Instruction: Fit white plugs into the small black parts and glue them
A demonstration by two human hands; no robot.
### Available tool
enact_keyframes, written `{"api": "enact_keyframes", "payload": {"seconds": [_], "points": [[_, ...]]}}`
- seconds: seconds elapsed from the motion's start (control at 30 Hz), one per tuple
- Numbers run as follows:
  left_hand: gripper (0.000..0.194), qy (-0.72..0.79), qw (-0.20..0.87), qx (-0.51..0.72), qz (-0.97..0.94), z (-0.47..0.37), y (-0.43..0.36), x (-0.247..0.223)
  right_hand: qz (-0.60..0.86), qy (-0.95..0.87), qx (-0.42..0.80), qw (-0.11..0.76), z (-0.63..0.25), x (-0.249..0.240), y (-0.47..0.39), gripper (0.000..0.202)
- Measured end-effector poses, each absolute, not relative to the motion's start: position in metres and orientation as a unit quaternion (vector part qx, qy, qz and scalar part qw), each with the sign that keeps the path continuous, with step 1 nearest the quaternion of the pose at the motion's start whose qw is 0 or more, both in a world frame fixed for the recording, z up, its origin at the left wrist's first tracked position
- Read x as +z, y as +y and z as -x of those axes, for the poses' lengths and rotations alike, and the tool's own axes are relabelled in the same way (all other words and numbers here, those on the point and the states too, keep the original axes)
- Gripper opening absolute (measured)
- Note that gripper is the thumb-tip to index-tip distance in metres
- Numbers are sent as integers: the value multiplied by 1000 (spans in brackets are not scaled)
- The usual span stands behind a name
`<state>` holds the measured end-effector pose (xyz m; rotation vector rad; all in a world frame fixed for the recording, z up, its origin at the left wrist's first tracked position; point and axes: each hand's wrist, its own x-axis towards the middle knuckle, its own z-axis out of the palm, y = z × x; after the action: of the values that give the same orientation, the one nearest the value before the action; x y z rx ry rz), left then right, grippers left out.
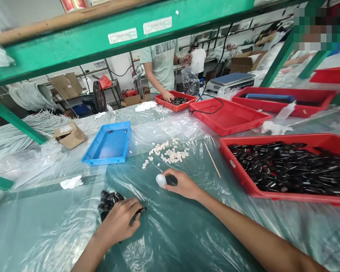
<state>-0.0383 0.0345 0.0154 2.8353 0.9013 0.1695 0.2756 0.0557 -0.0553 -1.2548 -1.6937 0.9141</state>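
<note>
My left hand (123,220) rests at a pile of small black plastic parts (109,200) on the plastic-covered table. Its fingers are closed on one small black part (142,210) that sticks out past the fingertips. To the right, my right hand (184,184) grips a small white squeeze bottle (160,180), its rounded translucent end facing me. Something dark shows inside the curl of the right fingers; I cannot make out what it is. Just beyond this hand lie scattered small white pieces (174,155).
A blue tray (106,145) holds a few dark bits. Right of me stands a red tray (235,170) full of black parts. A wooden stick (213,161) lies between. Across the table, a person (161,70) reaches into another red tray (184,107). A green beam (82,41) crosses above.
</note>
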Motion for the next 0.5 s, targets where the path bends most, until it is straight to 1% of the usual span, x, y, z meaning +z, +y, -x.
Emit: {"api": "enact_keyframes", "payload": {"seconds": [0.07, 0.13, 0.23, 0.3, 0.33, 0.4, 0.5], "points": [[21, 314, 169, 94, -930, 25, 36, 14, 493, -662, 371, 426, -275, -54, 55, 30], [29, 326, 293, 140, -888, 14, 37, 10, 479, -650, 387, 445, -274, -52, 52, 32], [42, 340, 514, 234, -752, 7, 37, -3, 452, -636, 422, 462, -269, -47, 45, 36], [44, 358, 624, 276, -637, 7, 37, -11, 438, -631, 442, 463, -264, -43, 39, 36], [44, 368, 654, 290, -593, 9, 37, -13, 434, -630, 447, 464, -261, -41, 35, 34], [42, 383, 672, 304, -556, 12, 36, -15, 427, -633, 452, 462, -254, -37, 27, 31], [36, 386, 631, 323, -590, 17, 35, -12, 426, -645, 446, 451, -248, -32, 17, 29]]}}
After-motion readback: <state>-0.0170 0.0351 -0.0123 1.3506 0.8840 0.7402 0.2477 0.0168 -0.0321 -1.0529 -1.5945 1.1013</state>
